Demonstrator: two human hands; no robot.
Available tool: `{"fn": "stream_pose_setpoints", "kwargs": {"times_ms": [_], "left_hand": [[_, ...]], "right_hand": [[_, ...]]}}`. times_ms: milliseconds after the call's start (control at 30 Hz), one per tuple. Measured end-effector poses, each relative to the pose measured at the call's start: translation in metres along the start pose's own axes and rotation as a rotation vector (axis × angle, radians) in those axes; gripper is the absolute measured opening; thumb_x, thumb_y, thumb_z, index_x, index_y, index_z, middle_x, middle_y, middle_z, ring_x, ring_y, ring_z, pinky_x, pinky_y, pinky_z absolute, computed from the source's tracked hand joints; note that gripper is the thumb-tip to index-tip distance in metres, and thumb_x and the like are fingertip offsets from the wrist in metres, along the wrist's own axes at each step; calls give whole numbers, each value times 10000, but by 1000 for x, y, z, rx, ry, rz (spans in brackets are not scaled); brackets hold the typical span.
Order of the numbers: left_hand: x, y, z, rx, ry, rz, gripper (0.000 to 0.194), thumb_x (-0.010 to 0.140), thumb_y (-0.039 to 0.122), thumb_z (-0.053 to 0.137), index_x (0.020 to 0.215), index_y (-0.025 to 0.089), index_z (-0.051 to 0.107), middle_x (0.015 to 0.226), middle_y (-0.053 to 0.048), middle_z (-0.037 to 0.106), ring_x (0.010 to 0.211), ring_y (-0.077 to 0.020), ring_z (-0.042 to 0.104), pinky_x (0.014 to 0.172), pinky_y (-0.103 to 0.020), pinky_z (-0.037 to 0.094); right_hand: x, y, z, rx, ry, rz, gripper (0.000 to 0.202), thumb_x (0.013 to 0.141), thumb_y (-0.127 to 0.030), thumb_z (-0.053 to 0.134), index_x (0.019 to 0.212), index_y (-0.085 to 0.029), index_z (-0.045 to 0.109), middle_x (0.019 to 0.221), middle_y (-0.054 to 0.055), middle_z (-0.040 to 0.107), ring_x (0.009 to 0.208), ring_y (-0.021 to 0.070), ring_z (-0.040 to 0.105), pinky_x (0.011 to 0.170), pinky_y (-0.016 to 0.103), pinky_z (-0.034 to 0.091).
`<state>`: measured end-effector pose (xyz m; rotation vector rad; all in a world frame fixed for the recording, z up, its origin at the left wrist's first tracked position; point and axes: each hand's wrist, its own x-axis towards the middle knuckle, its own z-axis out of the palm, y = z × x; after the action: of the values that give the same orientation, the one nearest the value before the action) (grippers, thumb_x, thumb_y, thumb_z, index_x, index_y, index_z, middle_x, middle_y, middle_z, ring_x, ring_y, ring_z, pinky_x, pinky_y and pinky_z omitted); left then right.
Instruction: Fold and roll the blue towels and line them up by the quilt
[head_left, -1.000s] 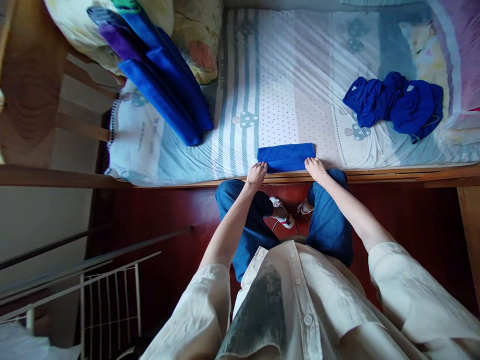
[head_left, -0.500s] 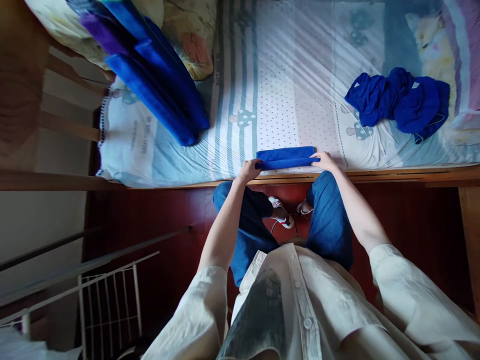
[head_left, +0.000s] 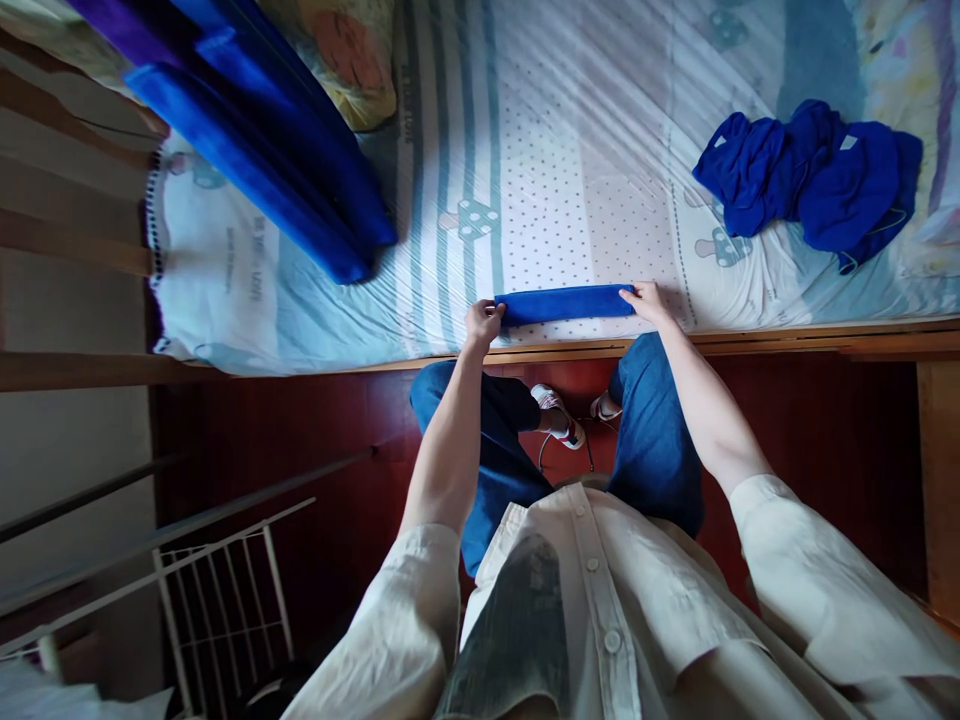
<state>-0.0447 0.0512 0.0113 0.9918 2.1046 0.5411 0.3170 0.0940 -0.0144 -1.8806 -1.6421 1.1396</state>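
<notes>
Bed stretches ahead, with long blue cloths on its left part, crumpled blue fabric on its right, and a folded blue strip along its near edge, pinched at opposite ends by the fingers of the left hand and right hand.

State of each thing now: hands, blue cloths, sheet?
Bare left hand: closed on the strip's left end.
Bare right hand: pinching its right end.
Narrow blue cloth strip: straight, held at both ends.
Crumpled dark-blue cloth heap: bunched up, untouched.
Long blue plush cloth bundle: lying lengthwise, cut off by frame.
Pale blue-and-white patterned sheet: spread, creased.
</notes>
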Motion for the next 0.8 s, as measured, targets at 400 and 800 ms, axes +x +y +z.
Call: {"fn": "stream_pose_setpoints", "kwargs": {"times_ms": [400, 800], "left_hand": [[2, 0, 3, 44, 13, 5, 256, 882, 276, 675, 1103, 152, 713, 964, -100, 763, 988, -243, 716, 924, -330, 534], [-32, 9, 0, -115, 252, -82, 180, 872, 178, 623, 1051, 191, 625, 928, -29, 689, 898, -163, 688, 863, -267, 528]], "right_hand": [[-8, -12, -4, -29, -32, 142, 420, 901, -490, 702, 648, -217, 508, 584, -50, 449, 605, 128, 440, 634, 260, 423], [-1, 6, -5, -18, 224, 194, 240, 852, -376, 699, 958, -161, 706, 953, 114, 761, 926, 241, 731, 926, 400, 587]]}}
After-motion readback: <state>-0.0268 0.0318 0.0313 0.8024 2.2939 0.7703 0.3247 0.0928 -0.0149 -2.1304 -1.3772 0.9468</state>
